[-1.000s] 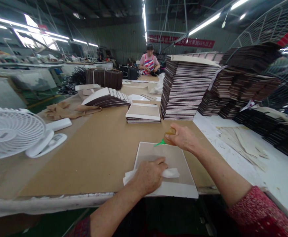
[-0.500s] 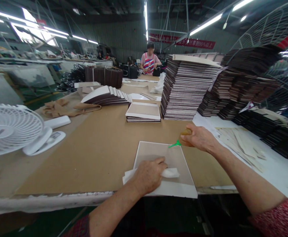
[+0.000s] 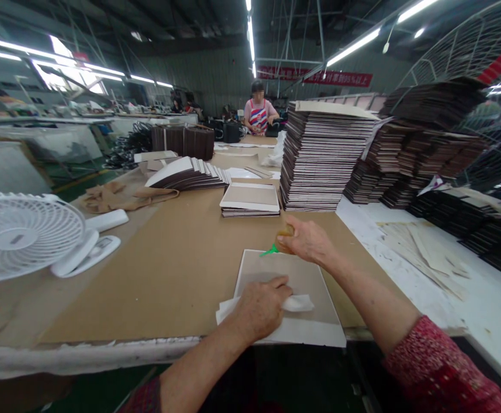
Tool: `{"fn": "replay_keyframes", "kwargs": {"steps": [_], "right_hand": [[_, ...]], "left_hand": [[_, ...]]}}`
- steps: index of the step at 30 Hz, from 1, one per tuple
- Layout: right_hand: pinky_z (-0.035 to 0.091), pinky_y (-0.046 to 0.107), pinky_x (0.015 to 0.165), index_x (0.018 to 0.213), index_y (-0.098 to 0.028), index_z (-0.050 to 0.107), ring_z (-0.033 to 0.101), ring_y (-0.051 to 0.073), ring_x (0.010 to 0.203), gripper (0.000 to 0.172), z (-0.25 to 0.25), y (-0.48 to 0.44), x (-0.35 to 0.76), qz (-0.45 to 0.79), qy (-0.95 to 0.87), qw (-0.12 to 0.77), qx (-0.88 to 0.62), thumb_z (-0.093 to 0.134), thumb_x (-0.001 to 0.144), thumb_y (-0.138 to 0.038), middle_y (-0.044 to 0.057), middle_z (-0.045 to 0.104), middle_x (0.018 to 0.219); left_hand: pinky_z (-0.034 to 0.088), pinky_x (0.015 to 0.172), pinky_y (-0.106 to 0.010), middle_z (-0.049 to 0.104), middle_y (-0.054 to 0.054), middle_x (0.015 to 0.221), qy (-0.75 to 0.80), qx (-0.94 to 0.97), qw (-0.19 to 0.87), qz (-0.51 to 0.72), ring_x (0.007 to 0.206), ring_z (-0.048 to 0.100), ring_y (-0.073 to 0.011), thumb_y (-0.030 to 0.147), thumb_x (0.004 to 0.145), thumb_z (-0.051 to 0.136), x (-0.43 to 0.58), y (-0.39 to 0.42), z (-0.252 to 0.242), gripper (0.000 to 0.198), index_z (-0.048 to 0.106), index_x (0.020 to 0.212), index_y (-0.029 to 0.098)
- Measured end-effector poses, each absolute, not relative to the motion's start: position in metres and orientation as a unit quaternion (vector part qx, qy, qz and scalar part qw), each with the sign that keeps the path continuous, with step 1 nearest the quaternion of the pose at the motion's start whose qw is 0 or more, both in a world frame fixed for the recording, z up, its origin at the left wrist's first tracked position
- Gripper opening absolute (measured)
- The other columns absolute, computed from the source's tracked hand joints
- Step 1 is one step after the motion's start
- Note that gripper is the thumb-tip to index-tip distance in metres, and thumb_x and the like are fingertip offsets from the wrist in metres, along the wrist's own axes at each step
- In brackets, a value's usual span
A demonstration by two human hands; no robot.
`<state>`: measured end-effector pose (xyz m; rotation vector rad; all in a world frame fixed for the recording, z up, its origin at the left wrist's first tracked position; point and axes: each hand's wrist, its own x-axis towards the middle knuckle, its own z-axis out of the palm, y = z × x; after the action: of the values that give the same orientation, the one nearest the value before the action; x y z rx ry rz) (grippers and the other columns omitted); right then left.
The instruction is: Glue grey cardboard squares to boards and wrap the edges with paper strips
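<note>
A flat beige panel [image 3: 306,275] with pale edges lies at the table's front edge. My left hand [image 3: 261,307] rests on it, fingers curled over a folded white cloth [image 3: 300,303] that pokes out on both sides. Beyond it, my right hand [image 3: 310,244] is wrapped round a yellowish squeeze bottle of glue [image 3: 285,238]. The bottle tilts down to the left, and its green nozzle [image 3: 271,250] points at the panel's far edge. Whether any glue is coming out is too small to tell.
Behind the panel sits a low pile of similar panels [image 3: 250,198]. A tall stack of dark-backed boards [image 3: 325,158] rises to its right. A white fan [image 3: 22,238] and brown cloth [image 3: 108,195] are at left. Across the table a person [image 3: 258,112] in a striped apron works.
My right hand has moved left with the glue bottle, carrying the nozzle along the panel's far edge towards its left corner. My left hand keeps its place on the cloth.
</note>
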<state>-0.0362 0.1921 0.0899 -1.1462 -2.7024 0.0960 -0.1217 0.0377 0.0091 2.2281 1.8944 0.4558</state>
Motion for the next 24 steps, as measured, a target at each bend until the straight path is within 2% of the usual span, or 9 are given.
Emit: {"fn": "replay_keyframes", "kwargs": {"steps": [11, 24], "right_hand": [[0.022, 0.026, 0.050, 0.093, -0.025, 0.059, 0.052, 0.019, 0.058, 0.030, 0.101, 0.207, -0.020, 0.017, -0.915, 0.084, -0.395, 0.053, 0.076, -0.049, 0.003, 0.061, 0.068], [0.023, 0.027, 0.052, 0.094, -0.024, 0.058, 0.055, 0.018, 0.068, 0.030, 0.090, 0.180, -0.060, 0.029, -0.931, 0.113, -0.346, 0.052, 0.078, -0.050, 0.003, 0.065, 0.080]], "left_hand": [[0.049, 0.091, -0.036, 0.050, -0.003, 0.137, 0.631, 0.752, 0.096, 0.164, 0.109, 0.059, -0.0232, 0.014, 0.075, 0.050, -0.124, 0.037, 0.008, 0.033, 0.059, 0.106, 0.022], [0.049, 0.092, -0.037, 0.050, -0.003, 0.137, 0.629, 0.756, 0.087, 0.159, 0.110, 0.058, -0.0232, 0.012, 0.075, 0.048, -0.123, 0.038, 0.008, 0.035, 0.058, 0.107, 0.021]]}}
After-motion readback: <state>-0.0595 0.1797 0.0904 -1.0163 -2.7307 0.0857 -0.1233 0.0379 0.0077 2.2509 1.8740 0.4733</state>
